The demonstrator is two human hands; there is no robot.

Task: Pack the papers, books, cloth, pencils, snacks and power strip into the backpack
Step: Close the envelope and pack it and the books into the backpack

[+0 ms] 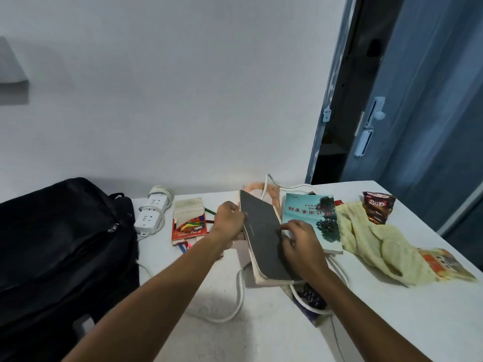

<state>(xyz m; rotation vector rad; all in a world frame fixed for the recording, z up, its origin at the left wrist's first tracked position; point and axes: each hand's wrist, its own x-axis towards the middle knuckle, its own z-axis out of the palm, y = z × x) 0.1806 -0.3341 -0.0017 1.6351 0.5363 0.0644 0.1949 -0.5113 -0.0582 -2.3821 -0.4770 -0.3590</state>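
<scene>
A dark grey book is tilted up off the white table in the middle. My left hand grips its left edge and my right hand presses on its right side. A teal book lies just right of it. The black backpack stands at the left. A white power strip and a box of colour pencils lie between the backpack and my hands. A yellow cloth and snack packets lie to the right.
A white cable loops across the table under the books. Another dark book lies under my right forearm. An orange snack packet sits by the table's right edge. A blue door stands behind.
</scene>
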